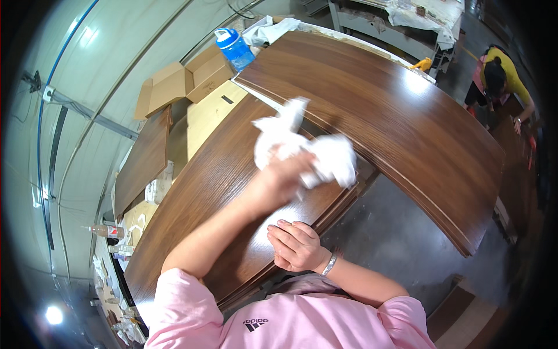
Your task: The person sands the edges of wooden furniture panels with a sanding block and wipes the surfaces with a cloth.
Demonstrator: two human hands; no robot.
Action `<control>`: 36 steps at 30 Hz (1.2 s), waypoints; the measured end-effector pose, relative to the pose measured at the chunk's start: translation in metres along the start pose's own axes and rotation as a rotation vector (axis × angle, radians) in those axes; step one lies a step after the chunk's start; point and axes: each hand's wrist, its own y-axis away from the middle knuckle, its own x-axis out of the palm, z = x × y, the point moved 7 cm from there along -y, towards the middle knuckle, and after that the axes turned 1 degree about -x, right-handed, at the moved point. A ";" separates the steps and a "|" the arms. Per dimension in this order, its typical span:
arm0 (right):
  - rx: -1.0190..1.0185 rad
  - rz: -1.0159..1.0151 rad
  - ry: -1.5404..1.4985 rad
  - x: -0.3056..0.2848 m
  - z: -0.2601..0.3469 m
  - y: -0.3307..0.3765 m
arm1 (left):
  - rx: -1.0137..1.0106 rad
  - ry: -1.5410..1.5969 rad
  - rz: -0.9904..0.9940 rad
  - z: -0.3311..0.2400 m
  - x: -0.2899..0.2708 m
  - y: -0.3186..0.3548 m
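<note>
- Dark brown wood-grain panel [221, 192] runs from the lower left up toward the middle of the view, lying on a stack of like boards whose layered edges show along its right side.
- Beyond its right edge a gap of grey floor [395, 232] opens, bounded on the far side by the long edge of a second, wider brown panel [378, 116].
- To the left the near panel sits beside a pale board [209, 113] and a smaller dark board [142, 160]; open cardboard boxes [180, 81] and a blue bottle [235, 49] stand past its far end (so that side is crowded, while the floor gap is the freer side).
- White crumpled cloth [325, 154] lies at the far right part of the near panel, bunched into loose folds, with one tail sticking up toward the wider panel; part of it overhangs the panel's edge.
- Left hand [285, 174] reaches forward with the forearm stretched along the panel; its fingers are curled tight into the cloth, pressing it against the wood.
- Right hand [296, 244] rests flat on the near end of the same panel, palm down, fingers loosely spread and holding nothing; a bracelet [329, 264] circles the wrist.
- Glossy sheen shows on the wood between the two hands.
- Another person [500, 75] in yellow bends over a surface at the far right, well apart.
</note>
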 end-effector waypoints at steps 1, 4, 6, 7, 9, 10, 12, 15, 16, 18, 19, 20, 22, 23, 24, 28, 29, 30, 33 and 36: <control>0.002 -0.003 0.015 -0.001 0.000 0.001 | -0.098 -0.179 -0.068 0.040 -0.020 0.000; -0.034 -0.027 0.030 0.004 0.005 -0.002 | -0.664 -0.400 -0.426 0.174 -0.132 0.072; -0.061 -0.036 0.029 0.009 0.011 -0.004 | -0.870 -0.647 -0.450 0.219 -0.186 0.129; -0.055 -0.023 0.046 0.008 0.010 -0.003 | -0.820 -0.491 -0.589 0.211 -0.184 0.127; -0.022 0.001 0.095 0.008 0.003 0.001 | -0.732 -0.050 -0.713 0.152 -0.140 0.076; -0.024 0.013 0.093 0.005 0.005 0.004 | -0.551 0.167 -0.599 0.123 -0.106 0.044; 0.078 -0.012 0.065 0.004 0.005 0.005 | -0.197 -0.173 -0.176 0.063 -0.045 0.009; 0.053 -0.023 0.077 0.002 0.010 0.011 | -0.008 -0.265 -0.094 0.057 -0.037 -0.002; 0.031 -0.034 0.094 0.004 0.015 0.010 | -0.256 -0.083 -0.169 0.134 -0.058 0.018; 0.001 -0.037 0.136 0.008 0.013 0.011 | -0.598 -0.121 -0.251 0.191 -0.118 0.047; -0.026 -0.057 0.138 0.012 0.017 0.012 | -0.729 -0.358 -0.217 0.226 -0.150 0.078; -0.045 -0.070 0.165 0.014 0.015 0.014 | -0.840 -0.576 -0.173 0.235 -0.166 0.078; -0.063 -0.072 0.173 0.015 0.012 0.020 | -0.891 -0.297 -0.313 0.241 -0.161 0.083; -0.065 -0.064 0.185 0.015 0.011 0.024 | -0.931 -0.001 -0.428 0.234 -0.152 0.078; -0.063 -0.061 0.188 0.015 0.011 0.025 | -0.949 0.143 -0.383 0.222 -0.137 0.065; -0.066 -0.055 0.194 0.011 0.014 0.024 | -1.019 0.250 -0.257 0.242 -0.124 0.053; -0.062 -0.050 0.202 0.012 0.013 0.023 | -1.059 0.315 -0.260 0.246 -0.123 0.051; -0.061 -0.049 0.206 0.013 0.012 0.023 | -1.056 0.318 -0.258 0.247 -0.121 0.052; -0.060 -0.053 0.202 0.014 0.014 0.023 | -1.054 0.392 -0.290 0.249 -0.119 0.057; -0.056 -0.039 0.197 0.014 0.013 0.022 | -1.050 0.451 -0.332 0.249 -0.119 0.056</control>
